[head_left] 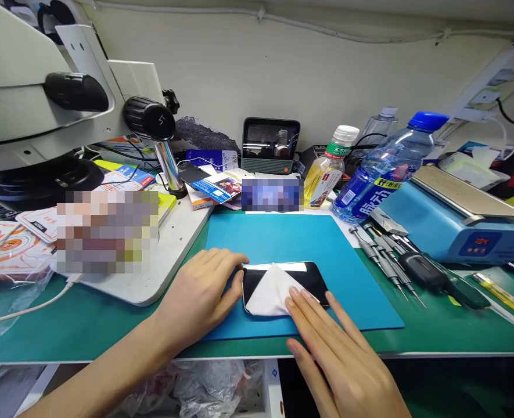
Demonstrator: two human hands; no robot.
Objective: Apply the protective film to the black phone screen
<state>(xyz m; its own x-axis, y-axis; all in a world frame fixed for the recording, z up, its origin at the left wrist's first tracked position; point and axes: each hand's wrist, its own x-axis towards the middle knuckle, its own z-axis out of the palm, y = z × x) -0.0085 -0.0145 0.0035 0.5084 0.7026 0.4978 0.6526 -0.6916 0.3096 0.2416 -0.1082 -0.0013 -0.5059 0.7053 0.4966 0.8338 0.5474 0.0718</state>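
Note:
A dark-screened smartphone (314, 278) lies flat on a blue mat (278, 235), its long side running left to right. Spread over the middle of its screen is a folded white wipe (266, 292). My left hand (204, 283) is at the phone's left end, with thumb and forefinger closed against its edge. My right hand (333, 342) rests its outstretched fingertips on the right part of the wipe, thumb held apart below. Those fingers cover part of the wipe and of the phone's lower right edge.
A microscope (17, 98) stands on a white base (147, 284) at left. Screwdrivers (383, 258) and a blue heating unit (452, 226) lie right of the mat. Two drink bottles (326, 174) and a small propped screen (270, 139) stand behind. Plastic bags (208, 386) fill an open drawer below.

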